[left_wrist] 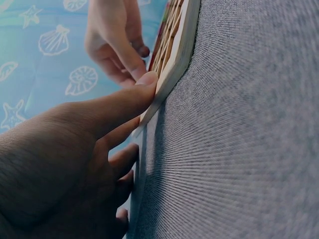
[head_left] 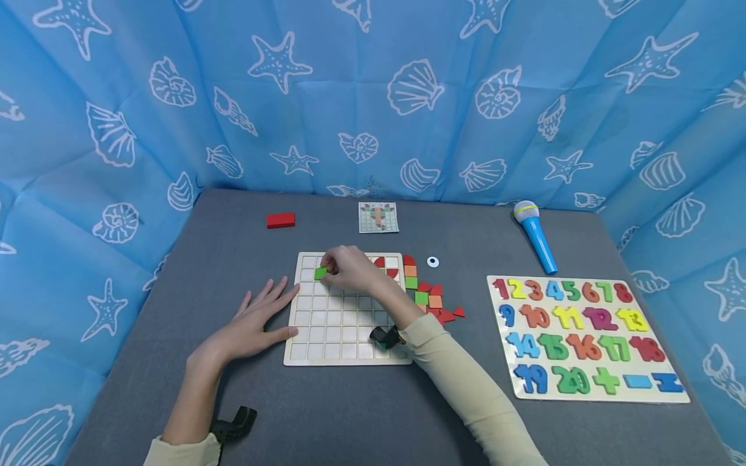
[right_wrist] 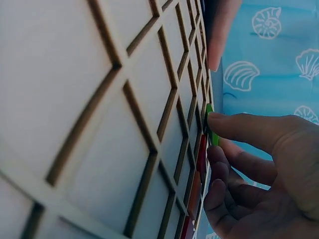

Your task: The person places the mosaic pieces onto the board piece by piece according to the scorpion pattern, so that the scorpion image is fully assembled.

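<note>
A pale wooden grid board lies on the table, with red and green pieces in its upper right part. My right hand reaches over its upper left and pinches a green square tile between thumb and finger. In the right wrist view the green tile is at the far side of the grid; whether it touches a cell cannot be told. My left hand lies spread at the board's left side. Its thumb touches the board's edge in the left wrist view.
Several red, orange and green tiles lie right of the board. Behind it are a pattern card and a red block. A googly eye, a toy microphone and a number puzzle lie to the right.
</note>
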{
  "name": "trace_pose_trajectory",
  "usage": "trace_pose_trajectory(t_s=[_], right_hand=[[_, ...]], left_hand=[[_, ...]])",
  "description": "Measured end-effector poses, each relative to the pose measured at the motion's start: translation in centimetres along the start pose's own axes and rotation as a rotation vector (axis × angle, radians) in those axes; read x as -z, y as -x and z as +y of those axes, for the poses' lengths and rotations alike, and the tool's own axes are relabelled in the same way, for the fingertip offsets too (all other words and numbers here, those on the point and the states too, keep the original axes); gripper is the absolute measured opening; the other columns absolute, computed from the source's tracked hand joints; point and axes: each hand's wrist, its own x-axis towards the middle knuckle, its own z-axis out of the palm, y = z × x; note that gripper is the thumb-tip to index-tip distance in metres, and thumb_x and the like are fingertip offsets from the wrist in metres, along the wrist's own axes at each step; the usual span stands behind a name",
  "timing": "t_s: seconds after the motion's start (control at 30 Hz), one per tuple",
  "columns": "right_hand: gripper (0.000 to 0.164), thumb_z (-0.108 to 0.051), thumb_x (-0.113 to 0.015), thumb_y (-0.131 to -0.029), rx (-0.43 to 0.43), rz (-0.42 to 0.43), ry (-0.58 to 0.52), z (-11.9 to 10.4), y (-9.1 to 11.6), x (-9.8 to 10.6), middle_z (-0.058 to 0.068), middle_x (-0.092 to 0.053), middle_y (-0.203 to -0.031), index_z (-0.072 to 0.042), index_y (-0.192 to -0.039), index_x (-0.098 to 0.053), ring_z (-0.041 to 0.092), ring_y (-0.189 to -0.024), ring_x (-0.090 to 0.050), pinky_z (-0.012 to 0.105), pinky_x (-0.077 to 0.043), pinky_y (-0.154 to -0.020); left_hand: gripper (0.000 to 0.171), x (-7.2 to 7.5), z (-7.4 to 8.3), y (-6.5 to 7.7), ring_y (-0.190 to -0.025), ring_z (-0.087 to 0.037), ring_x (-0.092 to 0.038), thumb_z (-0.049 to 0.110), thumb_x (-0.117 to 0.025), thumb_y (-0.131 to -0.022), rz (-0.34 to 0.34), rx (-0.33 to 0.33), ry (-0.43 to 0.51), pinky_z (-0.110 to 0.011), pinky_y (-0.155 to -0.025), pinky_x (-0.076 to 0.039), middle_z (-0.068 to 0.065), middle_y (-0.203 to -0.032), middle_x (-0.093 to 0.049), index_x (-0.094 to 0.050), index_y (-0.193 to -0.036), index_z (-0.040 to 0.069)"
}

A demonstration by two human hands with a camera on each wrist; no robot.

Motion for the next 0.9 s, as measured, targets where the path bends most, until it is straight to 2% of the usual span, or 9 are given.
trace_pose_trajectory(t_s=[0.07, 0.2, 0.37, 0.53, 0.63, 0.9], right_hand=[[0.021, -0.010, -0.079, -0.098, -0.004, -0.007, 0.015, 0.0, 0.0, -0.1, 0.014, -0.080, -0.106, 0.001, -0.116, -0.076, 0.023, -0.097, -0.075, 0.031, -0.061, -0.088], [0.022, -0.010, -0.079, -0.099, -0.003, -0.013, 0.024, 0.0, 0.0, -0.1, 0.014, -0.079, -0.108, 0.000, -0.118, -0.076, 0.023, -0.099, -0.075, 0.033, -0.062, -0.090], [0.023, -0.013, -0.079, -0.099, -0.001, 0.005, -0.030, 0.6, 0.8, 0.6, 0.012, -0.078, -0.104, -0.001, -0.118, -0.077, 0.019, -0.093, -0.072, 0.031, -0.060, -0.087], [0.021, -0.012, -0.079, -0.099, -0.001, 0.034, -0.085, 2.1, 2.3, 1.7, 0.008, -0.076, -0.096, -0.001, -0.116, -0.077, 0.012, -0.083, -0.066, 0.025, -0.055, -0.080], [0.019, -0.011, -0.078, -0.099, -0.012, 0.059, -0.107, 3.2, 3.5, 2.6, 0.008, -0.075, -0.094, 0.000, -0.115, -0.077, 0.010, -0.081, -0.065, 0.024, -0.053, -0.078], [0.016, -0.009, -0.076, -0.100, -0.109, 0.137, -0.123, 6.3, 6.6, 5.1, 0.010, -0.077, -0.096, -0.001, -0.113, -0.079, 0.015, -0.084, -0.069, 0.027, -0.056, -0.077]], left_hand=[[0.087, 0.0, -0.2, 0.0, -0.169, -0.051, -0.006, 0.062, -0.069, -0.100, 0.003, -0.020, 0.013, -0.084, -0.125, 0.002, -0.018, -0.182, -0.021, -0.029, -0.173, 0.036], [0.086, 0.0, 0.0, 0.1, -0.170, -0.051, -0.007, 0.061, -0.069, -0.100, 0.007, -0.009, 0.005, -0.083, -0.126, 0.001, -0.017, -0.182, -0.021, -0.029, -0.173, 0.037], [0.086, 0.6, 1.3, 0.3, -0.167, -0.055, -0.008, 0.054, -0.073, -0.100, 0.000, 0.017, 0.028, -0.084, -0.125, 0.002, -0.023, -0.181, -0.022, -0.034, -0.172, 0.031], [0.087, 0.7, 1.9, 0.4, -0.168, -0.054, -0.005, 0.055, -0.072, -0.100, 0.000, 0.021, 0.041, -0.084, -0.125, 0.006, -0.022, -0.181, -0.020, -0.033, -0.172, 0.029], [0.088, 0.6, 1.6, 0.4, -0.169, -0.053, -0.004, 0.055, -0.073, -0.099, 0.003, 0.011, 0.043, -0.084, -0.125, 0.006, -0.022, -0.181, -0.020, -0.032, -0.173, 0.029], [0.087, 0.4, 1.1, 0.3, -0.169, -0.052, -0.007, 0.056, -0.073, -0.098, 0.012, 0.006, 0.038, -0.083, -0.126, 0.004, -0.021, -0.181, -0.022, -0.034, -0.172, 0.031]])
